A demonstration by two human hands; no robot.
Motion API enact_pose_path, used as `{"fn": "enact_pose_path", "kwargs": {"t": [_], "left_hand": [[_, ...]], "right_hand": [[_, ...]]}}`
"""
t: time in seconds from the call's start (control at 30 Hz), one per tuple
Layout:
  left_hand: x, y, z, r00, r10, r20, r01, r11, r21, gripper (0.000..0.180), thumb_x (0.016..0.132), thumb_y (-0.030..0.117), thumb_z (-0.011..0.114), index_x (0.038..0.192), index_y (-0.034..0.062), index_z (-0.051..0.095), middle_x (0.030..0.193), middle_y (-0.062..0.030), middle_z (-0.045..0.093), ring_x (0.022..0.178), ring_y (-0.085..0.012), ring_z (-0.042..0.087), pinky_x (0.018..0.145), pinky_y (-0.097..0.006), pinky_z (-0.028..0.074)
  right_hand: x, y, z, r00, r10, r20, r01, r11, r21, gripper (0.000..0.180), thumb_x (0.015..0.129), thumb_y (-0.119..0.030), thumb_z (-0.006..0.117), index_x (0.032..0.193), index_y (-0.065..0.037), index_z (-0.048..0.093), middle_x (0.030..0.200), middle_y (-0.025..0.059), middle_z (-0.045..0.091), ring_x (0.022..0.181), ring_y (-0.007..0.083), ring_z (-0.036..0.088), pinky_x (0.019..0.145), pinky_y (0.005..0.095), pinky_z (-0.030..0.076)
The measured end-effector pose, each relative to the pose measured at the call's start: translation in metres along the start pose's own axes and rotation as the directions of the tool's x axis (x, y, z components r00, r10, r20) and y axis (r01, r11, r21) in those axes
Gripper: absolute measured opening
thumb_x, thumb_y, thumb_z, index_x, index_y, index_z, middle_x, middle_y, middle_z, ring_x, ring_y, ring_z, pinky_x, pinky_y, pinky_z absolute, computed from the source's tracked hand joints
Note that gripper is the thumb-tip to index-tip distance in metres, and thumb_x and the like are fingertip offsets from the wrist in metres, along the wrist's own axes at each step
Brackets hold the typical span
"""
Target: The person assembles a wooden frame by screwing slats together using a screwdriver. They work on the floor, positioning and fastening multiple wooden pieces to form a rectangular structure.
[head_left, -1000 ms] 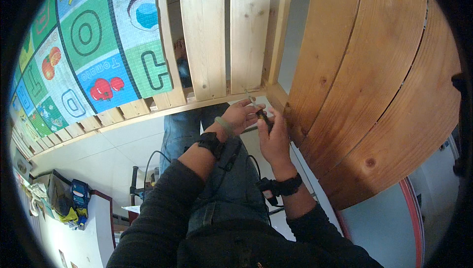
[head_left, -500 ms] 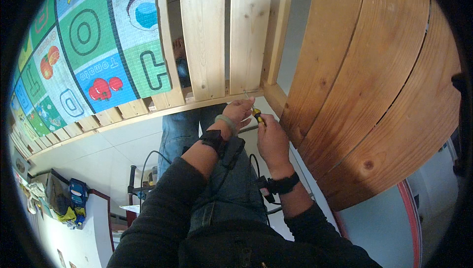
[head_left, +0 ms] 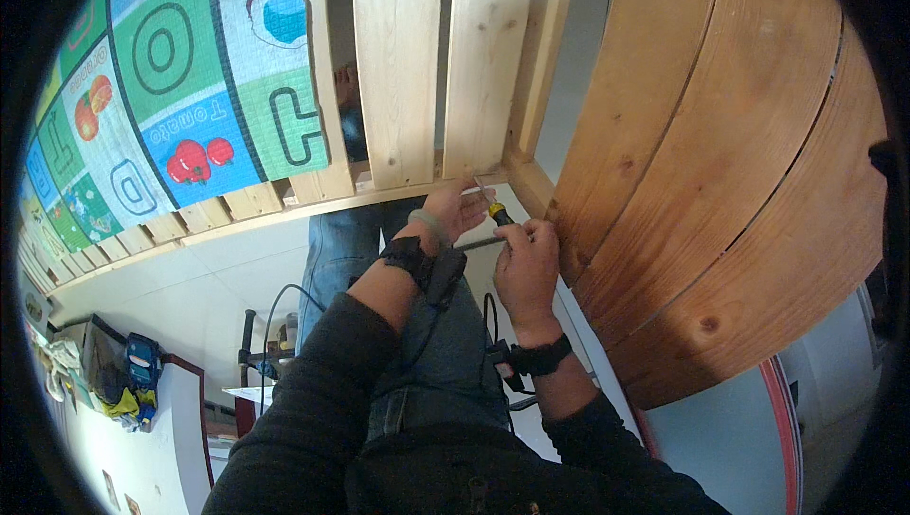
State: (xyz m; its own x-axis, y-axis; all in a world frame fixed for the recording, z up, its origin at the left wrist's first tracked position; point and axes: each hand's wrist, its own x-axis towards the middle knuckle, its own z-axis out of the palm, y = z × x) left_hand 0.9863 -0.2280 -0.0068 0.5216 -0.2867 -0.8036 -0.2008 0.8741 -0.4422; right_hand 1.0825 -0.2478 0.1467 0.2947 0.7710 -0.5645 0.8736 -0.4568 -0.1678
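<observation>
A screwdriver [head_left: 500,214] with a yellow and black handle is gripped in my right hand [head_left: 527,264], fingers closed round the handle's lower end. Its thin shaft points up and left, toward the bottom end of a pale wooden slat [head_left: 483,70], by the corner of a wooden frame. Beside the shaft is my left hand [head_left: 455,210], fingers stretched out and apart, close to the frame's front rail [head_left: 379,194]. Whether the tip sits in a screw is too small to tell.
A colourful foam mat [head_left: 175,70] covers the slats on the left. A large brown plank panel [head_left: 701,164] rises at the right, close to my right hand. Below the rail are my jeans-clad legs [head_left: 427,363] and black cables. A bag pile [head_left: 133,373] lies far left.
My left hand's fingers have loosened and spread near the shaft. My right hand has turned on the screwdriver handle and its knuckles sit higher. The view has shifted slightly.
</observation>
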Motion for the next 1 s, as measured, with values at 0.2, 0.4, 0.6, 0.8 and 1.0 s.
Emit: {"fn": "enact_pose_path", "kwargs": {"t": [0.2, 0.4, 0.6, 0.8, 1.0], "left_hand": [[0.018, 0.001, 0.016, 0.963, 0.119, -0.240, -0.063, 0.972, 0.227, 0.027, 0.095, 0.031, 0.046, 0.088, 0.0104, 0.062, 0.066, 0.0017, 0.062, 0.044, -0.0093, 0.050, 0.036, -0.024, 0.033], [0.025, -0.009, 0.032, 0.937, 0.117, -0.330, -0.119, 0.993, 0.012, 0.027, 0.096, 0.030, 0.039, 0.093, 0.0118, 0.060, 0.085, -0.0014, 0.068, 0.061, -0.0103, 0.060, 0.054, -0.028, 0.044], [0.001, -0.036, 0.020, 0.993, 0.064, -0.095, -0.044, 0.981, 0.191, 0.029, 0.096, 0.033, 0.042, 0.106, 0.0143, 0.061, 0.094, 0.0000, 0.068, 0.078, -0.0103, 0.061, 0.069, -0.031, 0.045], [-0.057, 0.014, -0.049, 0.895, 0.434, 0.108, -0.387, 0.631, 0.673, 0.011, 0.085, 0.019, 0.068, 0.087, 0.0081, 0.067, 0.087, -0.0010, 0.067, 0.082, -0.0091, 0.059, 0.078, -0.026, 0.048], [-0.160, 0.092, -0.160, 0.506, 0.845, -0.171, -0.676, 0.512, 0.529, 0.023, 0.090, 0.031, 0.060, 0.088, 0.0091, 0.066, 0.084, -0.0012, 0.065, 0.075, -0.0087, 0.057, 0.068, -0.024, 0.046]], "right_hand": [[-0.006, -0.008, -0.003, 0.993, 0.034, 0.116, -0.043, 0.996, 0.077, 0.017, 0.072, 0.003, 0.061, 0.086, -0.006, 0.061, 0.095, 0.0134, 0.049, 0.085, 0.0325, 0.055, 0.072, 0.0388, 0.048], [-0.036, 0.001, -0.032, 0.978, 0.129, 0.164, -0.151, 0.980, 0.129, 0.014, 0.072, 0.001, 0.060, 0.084, -0.006, 0.060, 0.095, 0.0117, 0.047, 0.083, 0.0279, 0.056, 0.070, 0.0366, 0.048], [-0.053, 0.017, -0.039, 0.977, 0.144, 0.159, -0.183, 0.945, 0.272, 0.017, 0.072, -0.003, 0.060, 0.089, -0.006, 0.058, 0.096, 0.0151, 0.048, 0.088, 0.0320, 0.054, 0.076, 0.0395, 0.047], [-0.051, 0.017, -0.029, 0.972, 0.176, 0.158, -0.226, 0.889, 0.398, 0.017, 0.071, -0.003, 0.063, 0.086, -0.005, 0.057, 0.087, 0.0110, 0.052, 0.085, 0.0260, 0.052, 0.077, 0.0381, 0.044], [-0.016, 0.010, -0.026, 0.952, 0.041, 0.304, -0.196, 0.844, 0.500, 0.025, 0.082, -0.010, 0.060, 0.105, -0.002, 0.054, 0.093, 0.0096, 0.056, 0.086, 0.0190, 0.057, 0.077, 0.0344, 0.046]]}}
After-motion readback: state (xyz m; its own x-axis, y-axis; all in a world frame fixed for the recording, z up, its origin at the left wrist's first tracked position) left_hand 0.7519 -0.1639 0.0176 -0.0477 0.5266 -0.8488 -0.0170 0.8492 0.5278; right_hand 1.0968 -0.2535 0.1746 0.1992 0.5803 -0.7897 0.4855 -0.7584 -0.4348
